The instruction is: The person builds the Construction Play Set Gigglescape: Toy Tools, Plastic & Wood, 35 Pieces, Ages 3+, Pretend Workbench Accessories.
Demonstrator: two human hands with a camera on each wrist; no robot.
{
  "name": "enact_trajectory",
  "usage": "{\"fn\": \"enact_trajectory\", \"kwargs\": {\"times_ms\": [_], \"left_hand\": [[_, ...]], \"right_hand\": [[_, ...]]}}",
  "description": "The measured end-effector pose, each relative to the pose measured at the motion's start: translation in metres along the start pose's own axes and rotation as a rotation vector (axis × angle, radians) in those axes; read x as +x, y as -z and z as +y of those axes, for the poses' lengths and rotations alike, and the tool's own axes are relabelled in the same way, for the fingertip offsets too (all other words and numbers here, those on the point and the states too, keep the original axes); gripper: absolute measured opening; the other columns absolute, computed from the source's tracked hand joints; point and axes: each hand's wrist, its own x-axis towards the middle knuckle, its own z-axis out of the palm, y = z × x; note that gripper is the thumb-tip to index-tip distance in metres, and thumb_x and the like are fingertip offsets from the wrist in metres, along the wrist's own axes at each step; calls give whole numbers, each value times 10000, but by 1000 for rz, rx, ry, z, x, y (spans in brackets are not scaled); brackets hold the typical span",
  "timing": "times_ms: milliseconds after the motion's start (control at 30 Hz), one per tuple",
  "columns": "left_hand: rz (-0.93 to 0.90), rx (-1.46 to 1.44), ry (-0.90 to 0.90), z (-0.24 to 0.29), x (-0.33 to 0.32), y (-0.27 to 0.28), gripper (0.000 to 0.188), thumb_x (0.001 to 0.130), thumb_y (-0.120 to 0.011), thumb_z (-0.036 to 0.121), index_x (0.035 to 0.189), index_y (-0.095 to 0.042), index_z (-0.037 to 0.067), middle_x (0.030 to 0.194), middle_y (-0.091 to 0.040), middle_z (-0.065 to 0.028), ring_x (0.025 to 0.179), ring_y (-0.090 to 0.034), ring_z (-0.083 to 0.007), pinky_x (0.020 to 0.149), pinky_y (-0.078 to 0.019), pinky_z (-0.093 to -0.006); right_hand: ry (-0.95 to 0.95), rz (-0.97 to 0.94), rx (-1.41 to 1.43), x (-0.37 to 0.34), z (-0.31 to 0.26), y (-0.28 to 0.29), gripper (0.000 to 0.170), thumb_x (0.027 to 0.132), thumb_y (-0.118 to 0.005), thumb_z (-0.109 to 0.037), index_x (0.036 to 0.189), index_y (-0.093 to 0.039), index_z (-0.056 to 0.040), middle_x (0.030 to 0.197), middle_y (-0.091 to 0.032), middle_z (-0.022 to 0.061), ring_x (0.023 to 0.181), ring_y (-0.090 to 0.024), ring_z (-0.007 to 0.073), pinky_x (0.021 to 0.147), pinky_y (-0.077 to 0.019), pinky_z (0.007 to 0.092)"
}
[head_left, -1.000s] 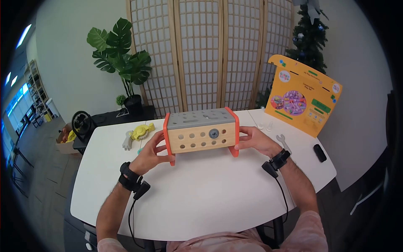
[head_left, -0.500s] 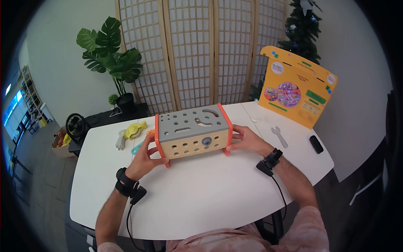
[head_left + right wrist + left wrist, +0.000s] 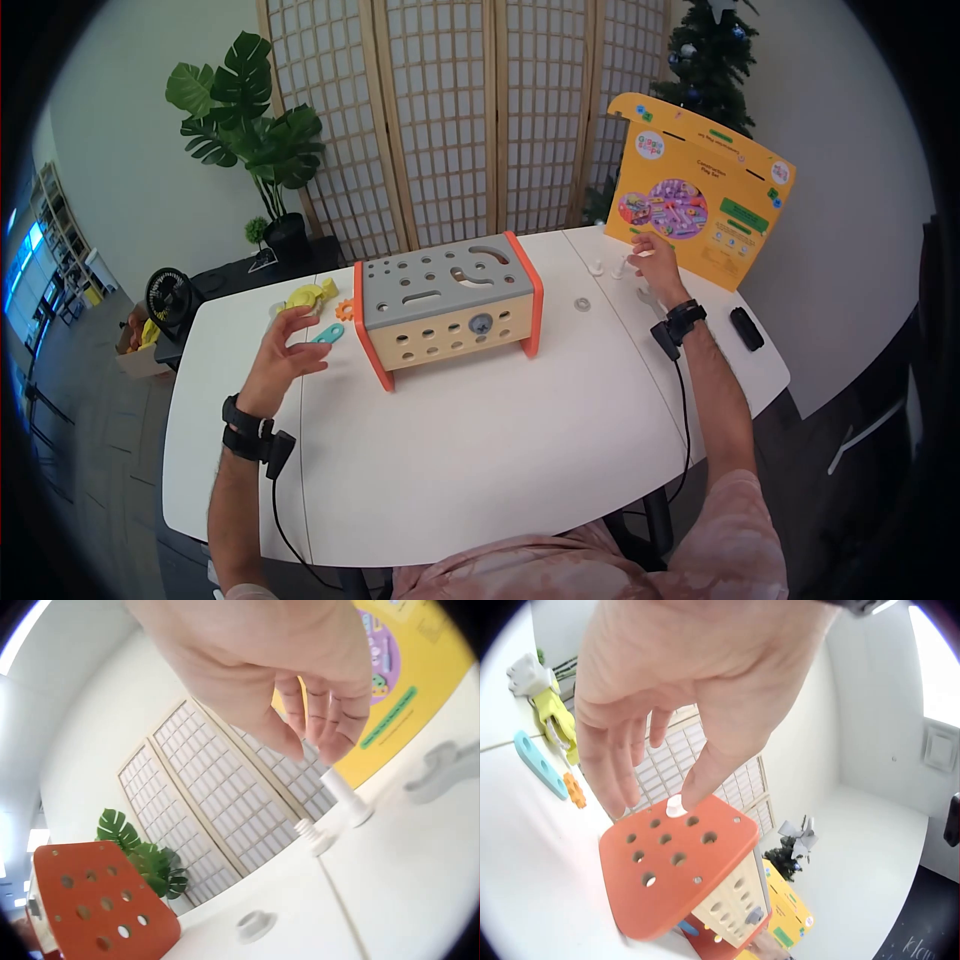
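Perforated grey-topped box (image 3: 450, 292), white bolt (image 3: 345, 796) upright on table (image 3: 480, 450)

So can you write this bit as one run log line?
left hand: open, beside holed box | right hand: fingertips at tall white peg | holed box: standing on table | wrench: lying on table

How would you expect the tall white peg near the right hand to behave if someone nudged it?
The white peg looks likely to tip, standing narrow and upright on its wider base. Once down, its round shaft might roll in an arc. It looks like thick plastic, so probably stiff.
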Motion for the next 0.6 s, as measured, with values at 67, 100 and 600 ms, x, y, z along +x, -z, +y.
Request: {"fn": "enact_trajectory", "kwargs": {"times_ms": [67,100,600], "left_hand": [[73,16,19,6,-1,8,707,970,-760,57,1596,-431,86,1519,-531,-97,1228,-721,-214,999,-647,-373],[74,14,21,5,0,11,707,970,-760,57,1596,-431,86,1519,-531,-97,1228,-721,-214,999,-647,-373],[168,170,14,-4,16,40,592,980,-808,130,1503,-538,66,1442,-604,-111,1075,-740,-167,898,-638,-334]], "right_hand": [[-53,-73,-5,6,19,6,391,874,-792,13,1252,-694,-18,1125,-654,64,745,-678,137,647,-592,303],[-106,-144,-10,9,28,7,446,863,-800,17,1292,-679,-9,1168,-632,78,727,-666,144,628,-581,311],[-136,-271,218,7,13,1,237,1015,-788,-174,1188,-715,-30,963,-696,25,901,-715,123,788,-654,280]]}}
